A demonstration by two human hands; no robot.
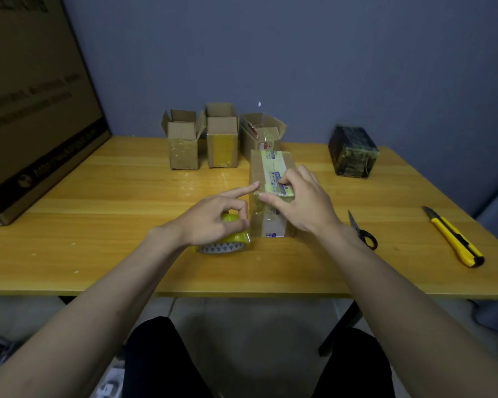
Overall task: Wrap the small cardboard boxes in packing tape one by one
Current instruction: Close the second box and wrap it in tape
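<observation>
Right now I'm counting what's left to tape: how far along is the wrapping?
Possibly done: the dark wrapped box at the right. In hand: the closed box, right hand and left hand on its tape strip, tape roll beside it. Left: three open boxes at the back.

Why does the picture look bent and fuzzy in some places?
Head view: the wide-angle lens bows the yellow wooden table edge and stretches the forearms; the big brown cardboard carton at left has smeared, unreadable print; lighting is dim and even, with soft glare on the yellow packing-tape roll.
</observation>
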